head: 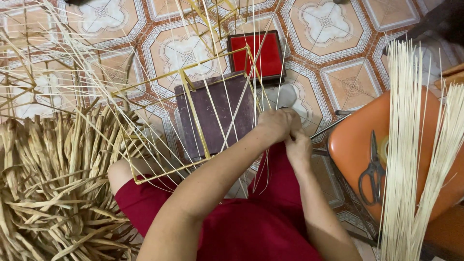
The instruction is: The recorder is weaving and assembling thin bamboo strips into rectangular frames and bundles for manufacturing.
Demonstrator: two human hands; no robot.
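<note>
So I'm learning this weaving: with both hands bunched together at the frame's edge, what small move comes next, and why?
Probably pull the thin strands snug. The left hand and right hand are closed together where the strands fan out loosely over the yellow frame; what they pinch is hidden.

Bright, even daylight from above; my arms cast only soft shadows on the floor tiles (333, 29). Sharp centre, wide-angle bending at edges, mild tile glare.

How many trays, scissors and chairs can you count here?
Red tray: 1
Dark purple tray: 1
Black scissors: 1
Orange chair: 1
Total: 4
</note>
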